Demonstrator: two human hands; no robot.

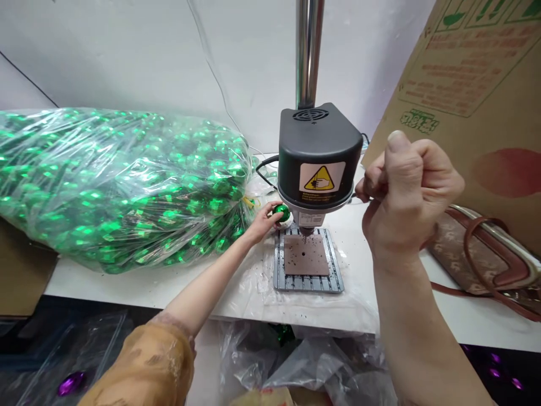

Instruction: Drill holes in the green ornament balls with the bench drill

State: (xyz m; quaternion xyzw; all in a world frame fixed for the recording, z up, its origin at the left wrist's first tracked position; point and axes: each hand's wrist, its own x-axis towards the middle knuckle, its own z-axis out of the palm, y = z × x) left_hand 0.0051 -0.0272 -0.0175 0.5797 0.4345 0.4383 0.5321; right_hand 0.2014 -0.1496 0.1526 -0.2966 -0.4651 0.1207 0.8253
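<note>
My left hand [265,220] pinches a shiny green ball [282,212] just left of the drill chuck, above the slotted metal base. My right hand [408,194] is closed in a fist at the right side of the small black bench drill press [319,152]; a thin bit of its feed handle [355,196] shows at the fingers, the rest hidden by them. Below the chuck [307,230], a brown square board [296,265] with a dark hole and scattered shavings lies on the grey slotted base [310,285].
A big clear bag of green balls [127,192] lies to the left. At right stand a tall cardboard box [473,84] and a brown handbag [469,248]. Clear plastic bags [316,366] hang below the white table's [169,290] front edge; a purple ball [71,383] lies low at left.
</note>
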